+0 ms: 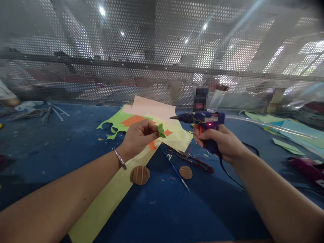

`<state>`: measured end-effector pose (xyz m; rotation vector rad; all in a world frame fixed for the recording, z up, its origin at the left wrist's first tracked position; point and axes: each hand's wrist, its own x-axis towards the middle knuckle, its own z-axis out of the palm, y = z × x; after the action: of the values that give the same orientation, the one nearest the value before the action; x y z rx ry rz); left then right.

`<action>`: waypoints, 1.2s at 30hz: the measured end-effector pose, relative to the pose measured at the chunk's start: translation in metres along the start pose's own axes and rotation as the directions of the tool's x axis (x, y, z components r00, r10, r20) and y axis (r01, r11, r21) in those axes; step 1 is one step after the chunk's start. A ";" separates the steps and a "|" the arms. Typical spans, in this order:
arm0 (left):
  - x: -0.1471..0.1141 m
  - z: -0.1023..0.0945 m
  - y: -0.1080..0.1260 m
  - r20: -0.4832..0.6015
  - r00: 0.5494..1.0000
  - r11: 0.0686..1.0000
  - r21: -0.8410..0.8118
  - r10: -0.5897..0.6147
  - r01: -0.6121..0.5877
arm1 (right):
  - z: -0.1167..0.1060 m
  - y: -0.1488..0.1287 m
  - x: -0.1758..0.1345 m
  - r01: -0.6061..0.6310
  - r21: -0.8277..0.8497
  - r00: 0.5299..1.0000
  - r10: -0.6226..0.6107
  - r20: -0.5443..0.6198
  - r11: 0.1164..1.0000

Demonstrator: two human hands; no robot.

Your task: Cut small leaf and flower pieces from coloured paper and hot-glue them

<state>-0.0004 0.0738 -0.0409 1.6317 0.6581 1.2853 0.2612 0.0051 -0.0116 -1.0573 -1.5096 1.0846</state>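
Between the thumb and fingers of my left hand [139, 136] is a small green paper leaf [161, 131], held above the paper sheets. My right hand [222, 140] is wrapped round the handle of a blue hot glue gun [202, 118]. A red light glows on the gun's side, and its nozzle points left toward the leaf, apart from it. Below the hands lie two round wooden discs, a larger one [140, 175] and a smaller one [186, 172]. A thin blue paintbrush [174, 167] and dark red scissors [197, 162] rest beside the smaller disc.
Pink paper [154, 108], cut green paper [115, 119] and a long yellow strip [111, 195] lie on the blue table [162, 216]. A magenta tool [307, 170] and paper sheets [301, 131] are at right. A perforated metal screen [152, 50] stands behind; another person's arm shows far left.
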 end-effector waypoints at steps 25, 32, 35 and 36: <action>-0.002 0.000 0.000 0.068 0.997 0.984 0.167 0.047 -0.058 | 0.009 -0.001 -0.004 -0.110 -0.298 0.992 0.123 0.025 0.948; -0.003 0.001 0.001 0.065 0.997 0.981 0.186 0.042 -0.053 | 0.008 -0.002 -0.004 -0.111 -0.331 0.991 0.130 0.034 0.937; -0.003 0.001 0.001 0.071 0.996 0.982 0.180 0.045 -0.057 | 0.008 -0.003 -0.004 -0.117 -0.343 0.990 0.136 0.029 0.932; -0.003 0.001 0.001 0.073 0.996 0.983 0.178 0.044 -0.056 | 0.008 -0.003 -0.004 -0.123 -0.347 0.990 0.140 0.024 0.930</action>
<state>-0.0005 0.0709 -0.0410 1.8417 0.7113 1.2284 0.2537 -0.0008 -0.0107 -1.3988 -1.7302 0.9601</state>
